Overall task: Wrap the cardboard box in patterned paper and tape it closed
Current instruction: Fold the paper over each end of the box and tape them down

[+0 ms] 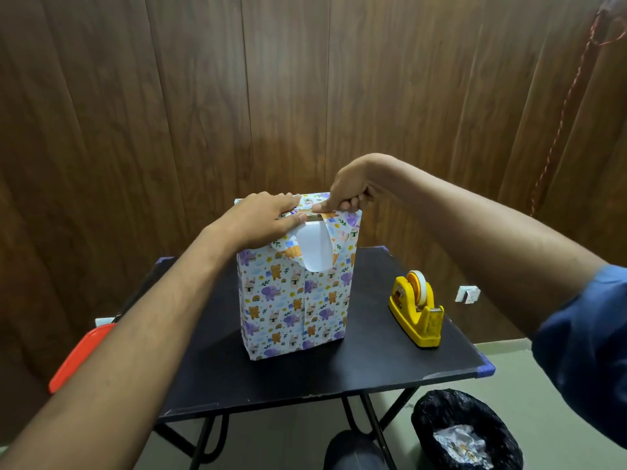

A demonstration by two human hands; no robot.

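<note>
A box wrapped in white paper printed with cartoon animals (293, 300) stands upright on the black table (373, 361). Its top end is partly folded; a strip of brown cardboard shows at the top edge, and a paper flap (314, 247) curls down over the front, white side out. My left hand (261, 220) lies flat on the top, pressing the folded paper with the thumb at the front edge. My right hand (349, 191) pinches the paper at the top right of the box. A yellow tape dispenser (415, 308) sits to the right of the box.
A black-lined bin (464, 432) with crumpled paper stands on the floor at the lower right. A red object (79, 354) juts out left of the table. Wooden wall panels rise close behind. A wall socket (468, 295) is at the right.
</note>
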